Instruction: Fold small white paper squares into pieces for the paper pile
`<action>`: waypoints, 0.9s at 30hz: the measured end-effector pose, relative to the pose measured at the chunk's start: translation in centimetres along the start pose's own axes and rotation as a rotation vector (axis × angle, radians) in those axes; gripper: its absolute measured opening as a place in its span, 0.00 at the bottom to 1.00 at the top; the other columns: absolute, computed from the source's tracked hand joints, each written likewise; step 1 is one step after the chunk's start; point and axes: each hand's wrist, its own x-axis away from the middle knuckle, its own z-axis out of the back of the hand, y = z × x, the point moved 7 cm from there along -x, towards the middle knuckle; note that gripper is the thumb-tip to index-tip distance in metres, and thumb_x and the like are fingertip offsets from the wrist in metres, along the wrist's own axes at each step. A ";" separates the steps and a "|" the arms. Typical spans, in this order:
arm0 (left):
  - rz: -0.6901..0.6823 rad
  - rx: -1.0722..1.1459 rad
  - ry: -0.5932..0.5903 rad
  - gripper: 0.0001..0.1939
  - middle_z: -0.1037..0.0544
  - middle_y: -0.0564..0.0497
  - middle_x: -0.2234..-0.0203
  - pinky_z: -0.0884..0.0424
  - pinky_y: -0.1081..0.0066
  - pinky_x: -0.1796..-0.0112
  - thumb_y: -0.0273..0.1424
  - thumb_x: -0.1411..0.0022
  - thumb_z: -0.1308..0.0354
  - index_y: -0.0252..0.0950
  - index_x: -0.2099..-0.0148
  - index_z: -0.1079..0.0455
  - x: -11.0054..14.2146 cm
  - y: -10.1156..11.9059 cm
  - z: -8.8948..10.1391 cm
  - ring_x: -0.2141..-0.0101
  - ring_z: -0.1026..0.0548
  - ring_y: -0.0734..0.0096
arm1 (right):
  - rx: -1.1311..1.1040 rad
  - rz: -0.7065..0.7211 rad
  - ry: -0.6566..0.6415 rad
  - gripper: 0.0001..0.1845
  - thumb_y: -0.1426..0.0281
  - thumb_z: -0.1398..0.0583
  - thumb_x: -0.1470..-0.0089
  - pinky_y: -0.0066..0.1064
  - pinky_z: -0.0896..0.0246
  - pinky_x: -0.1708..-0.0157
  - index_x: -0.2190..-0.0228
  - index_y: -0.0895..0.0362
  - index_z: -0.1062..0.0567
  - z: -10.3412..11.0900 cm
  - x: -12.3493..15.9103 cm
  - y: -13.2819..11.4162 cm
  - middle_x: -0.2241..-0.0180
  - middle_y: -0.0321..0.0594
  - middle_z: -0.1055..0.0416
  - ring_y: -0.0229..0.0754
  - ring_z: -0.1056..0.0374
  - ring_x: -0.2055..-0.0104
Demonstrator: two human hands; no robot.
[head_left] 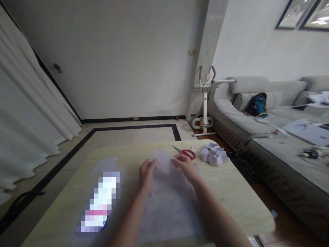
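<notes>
Two hands (146, 173) grasp white paper (162, 160) over a printed sheet (169, 212), while a bag (257, 105), contents hidden, sits beyond.

Reading our view as a clock face, we are counting 2 hands around 6 o'clock, 1 left hand (146, 174) and 1 right hand (185, 165), with 1 thin sheet (161, 160) between them. We are spotting 1 pair of scissors (182, 151) toward 5, 1 crumpled paper clump (215, 156) at 4, 1 backpack (257, 105) at 3, 2 framed pictures (295, 13) at 2, and 1 switch plate (191, 52) at 1.
</notes>
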 end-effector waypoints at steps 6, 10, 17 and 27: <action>-0.020 -0.151 -0.049 0.12 0.28 0.54 0.79 0.36 0.76 0.75 0.38 0.50 0.39 0.33 0.71 0.30 0.2 0.6 -0.5 0.77 0.31 0.73 | -0.002 -0.022 0.183 0.15 0.59 0.38 0.55 0.27 0.48 0.74 0.75 0.59 0.27 1.5 -0.2 0.1 0.80 0.33 0.36 0.36 0.42 0.77; -0.060 -0.180 -0.026 0.14 0.27 0.53 0.77 0.36 0.77 0.74 0.39 0.50 0.39 0.32 0.68 0.29 0.0 0.7 -0.2 0.75 0.31 0.72 | 0.049 -0.052 0.149 0.15 0.58 0.38 0.55 0.27 0.49 0.75 0.75 0.58 0.25 1.2 0.0 0.3 0.81 0.33 0.37 0.36 0.43 0.77; -0.123 -0.237 0.085 0.14 0.30 0.55 0.80 0.38 0.78 0.77 0.40 0.48 0.40 0.33 0.70 0.31 -0.5 0.3 1.1 0.77 0.33 0.75 | 0.011 0.018 0.069 0.14 0.58 0.42 0.50 0.31 0.42 0.69 0.75 0.56 0.25 0.3 -0.2 0.5 0.77 0.36 0.32 0.40 0.37 0.72; -0.106 -0.260 -0.080 0.16 0.24 0.50 0.74 0.33 0.76 0.72 0.39 0.48 0.40 0.30 0.65 0.25 -0.3 0.1 -0.5 0.72 0.28 0.70 | 0.115 0.036 0.057 0.16 0.58 0.39 0.52 0.28 0.49 0.77 0.77 0.58 0.27 -0.2 -0.1 0.5 0.80 0.34 0.35 0.37 0.42 0.77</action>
